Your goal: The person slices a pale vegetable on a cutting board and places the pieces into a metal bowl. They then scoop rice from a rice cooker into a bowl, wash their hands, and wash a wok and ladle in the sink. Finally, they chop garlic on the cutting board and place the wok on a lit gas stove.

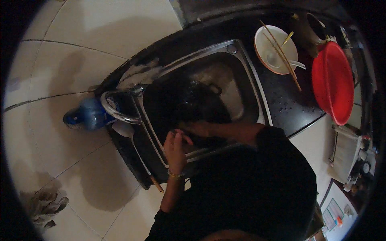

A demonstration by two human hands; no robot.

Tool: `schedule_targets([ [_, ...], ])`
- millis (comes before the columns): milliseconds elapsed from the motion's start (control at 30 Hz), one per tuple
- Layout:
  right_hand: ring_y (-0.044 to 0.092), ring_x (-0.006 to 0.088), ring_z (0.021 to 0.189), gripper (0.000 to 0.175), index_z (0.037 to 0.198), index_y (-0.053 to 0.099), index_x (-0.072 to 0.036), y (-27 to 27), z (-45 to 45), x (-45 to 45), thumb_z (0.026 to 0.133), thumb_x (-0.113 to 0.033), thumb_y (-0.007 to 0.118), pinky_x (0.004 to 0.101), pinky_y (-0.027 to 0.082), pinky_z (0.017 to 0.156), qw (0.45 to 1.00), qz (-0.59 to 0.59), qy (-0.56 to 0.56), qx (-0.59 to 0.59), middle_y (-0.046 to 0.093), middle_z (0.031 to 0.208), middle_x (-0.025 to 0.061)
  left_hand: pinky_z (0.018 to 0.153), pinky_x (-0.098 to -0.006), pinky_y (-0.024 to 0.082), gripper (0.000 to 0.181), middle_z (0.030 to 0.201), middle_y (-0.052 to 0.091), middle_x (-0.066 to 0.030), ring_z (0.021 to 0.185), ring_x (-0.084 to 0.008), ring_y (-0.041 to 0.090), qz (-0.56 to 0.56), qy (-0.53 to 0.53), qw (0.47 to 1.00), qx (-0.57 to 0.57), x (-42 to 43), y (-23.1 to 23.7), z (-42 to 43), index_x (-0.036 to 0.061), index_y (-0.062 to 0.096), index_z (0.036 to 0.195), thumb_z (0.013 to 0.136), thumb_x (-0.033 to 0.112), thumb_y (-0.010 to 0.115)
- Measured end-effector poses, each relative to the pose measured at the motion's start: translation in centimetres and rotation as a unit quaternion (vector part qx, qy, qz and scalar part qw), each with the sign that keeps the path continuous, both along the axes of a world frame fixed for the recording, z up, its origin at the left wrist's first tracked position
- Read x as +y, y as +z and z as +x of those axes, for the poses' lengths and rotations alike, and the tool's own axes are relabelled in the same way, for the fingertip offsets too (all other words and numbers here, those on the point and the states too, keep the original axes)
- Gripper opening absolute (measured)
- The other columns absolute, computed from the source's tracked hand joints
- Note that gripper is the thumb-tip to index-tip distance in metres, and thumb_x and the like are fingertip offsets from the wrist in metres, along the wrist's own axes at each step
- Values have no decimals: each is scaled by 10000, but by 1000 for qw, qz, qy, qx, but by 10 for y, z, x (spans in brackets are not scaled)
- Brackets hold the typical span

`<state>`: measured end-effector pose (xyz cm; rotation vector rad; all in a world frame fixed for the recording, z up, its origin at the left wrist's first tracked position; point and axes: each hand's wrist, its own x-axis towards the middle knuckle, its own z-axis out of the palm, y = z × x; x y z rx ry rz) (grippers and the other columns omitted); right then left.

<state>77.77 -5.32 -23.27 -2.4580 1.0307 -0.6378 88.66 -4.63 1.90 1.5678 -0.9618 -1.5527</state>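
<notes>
A dark wok sits in the stainless steel sink, with a small loop handle on its far side. My left hand, a bracelet at its wrist, has its fingers curled at the wok's near-left edge and grips it there. Lower inside the sink, my right hand reaches across the wok's near part. Deep shadow hides its fingertips, so whether it holds anything does not show. The curved chrome faucet is to the left of both hands.
A ladle with a wooden handle lies on the left counter strip. Beyond it is a blue-tinted plastic bottle. On the right counter are a bowl with chopsticks and a spoon, and a red plastic basin.
</notes>
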Motion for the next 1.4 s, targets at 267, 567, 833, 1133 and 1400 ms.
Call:
schedule_targets([
  [267, 543, 320, 941, 391, 1151, 493, -72, 13, -85, -95, 808, -257, 518, 398, 442, 803, 937, 261, -175, 154, 533, 1044, 159, 483, -212, 381, 159, 640, 567, -38, 568, -82, 514, 16, 48, 991, -126, 30, -43, 55, 36, 493, 906, 858, 186, 517],
  [567, 489, 361, 1000, 357, 1104, 499, -13, 171, 78, -180, 762, -95, 564, 401, 400, 872, 933, 73, -121, -331, 511, 1065, 194, 727, -377, 429, 306, 914, 567, -168, 853, -334, 536, -165, 4, 798, -580, 41, -81, 122, 0, 510, 1035, 755, 111, 567],
  [833, 536, 321, 937, 288, 1060, 528, -24, 153, 84, -117, 775, -67, 542, 373, 434, 810, 954, 118, -40, -272, 555, 992, 179, 805, -416, 402, 258, 971, 538, -202, 937, -383, 496, -161, 15, 772, -614, 23, -99, 189, -13, 515, 1044, 806, 83, 485],
  [1133, 604, 208, 817, 209, 901, 620, -47, 151, 42, -60, 873, -197, 477, 327, 476, 732, 510, 651, -77, -557, 599, 961, 102, 532, -342, 415, 205, 607, 525, -88, 547, -264, 520, -70, -69, 937, -335, 45, -72, 119, 20, 568, 901, 876, 200, 474],
  [1400, 543, 314, 958, 281, 1051, 576, -77, 73, 39, -72, 829, -230, 498, 433, 459, 778, 992, 111, -3, -66, 522, 1122, 146, 420, -249, 339, 180, 561, 462, 4, 462, -88, 420, -100, -151, 954, -239, 14, -128, 63, 73, 578, 862, 872, 222, 479],
])
